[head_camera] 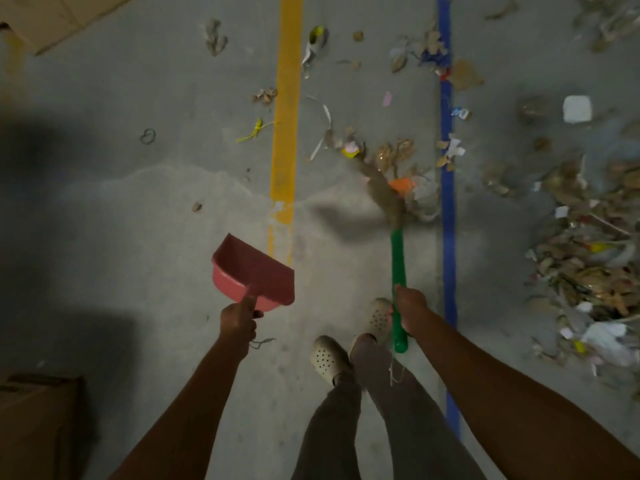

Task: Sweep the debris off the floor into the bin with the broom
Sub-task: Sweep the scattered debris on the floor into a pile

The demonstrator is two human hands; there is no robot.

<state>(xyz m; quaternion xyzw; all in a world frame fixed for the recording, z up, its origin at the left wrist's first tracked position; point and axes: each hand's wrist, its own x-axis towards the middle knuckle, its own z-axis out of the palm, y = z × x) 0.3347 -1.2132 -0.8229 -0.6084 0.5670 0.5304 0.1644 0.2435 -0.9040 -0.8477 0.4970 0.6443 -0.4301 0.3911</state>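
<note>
Broom [398, 268] feels light and stiff in my right hand [408, 308], fingers wrapped low on its green handle; soft bristles brush papery debris [391, 155] ahead. My left hand [239, 320] grips the dustpan [254, 271].

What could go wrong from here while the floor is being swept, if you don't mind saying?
1. The straw broom with the green plastic handle, in the right hand, is blurred mid-stroke, so light paper scraps may scatter past the yellow floor line instead of gathering.
2. The pink plastic dustpan in the left hand is held apart from those scraps, so a stroke now would likely miss it.
</note>
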